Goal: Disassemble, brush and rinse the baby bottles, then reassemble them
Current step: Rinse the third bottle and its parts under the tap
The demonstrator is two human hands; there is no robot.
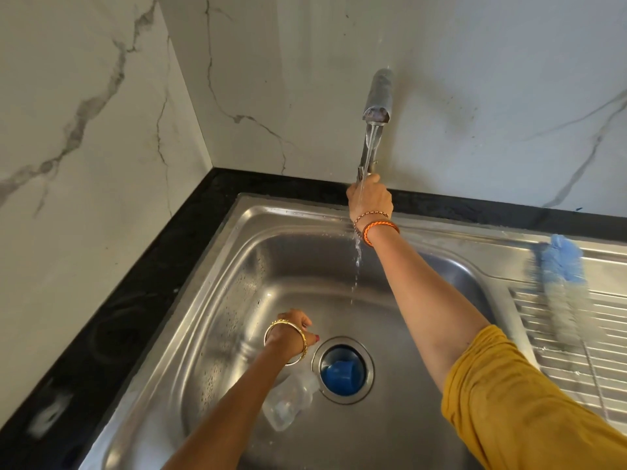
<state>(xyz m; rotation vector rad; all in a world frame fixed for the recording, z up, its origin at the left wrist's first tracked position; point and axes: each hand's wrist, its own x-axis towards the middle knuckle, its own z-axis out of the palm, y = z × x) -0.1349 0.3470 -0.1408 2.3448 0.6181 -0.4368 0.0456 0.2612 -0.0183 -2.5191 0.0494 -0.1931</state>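
1. The clear plastic baby bottle [288,400] lies on its side on the floor of the stainless steel sink [237,300], just left of the drain, where a blue plastic cap [341,371] sits.
2. It is probably light, stiff and slippery when wet; best gripped round the body.
3. The right hand [369,200] grips the steel tap [375,123] at its base; water runs.
4. The left hand [293,329] hangs low over the sink, fingers hidden; its grip I cannot tell.
5. Count: one bottle, one cap, one blue-and-white bottle brush [563,283] on the right drainboard.
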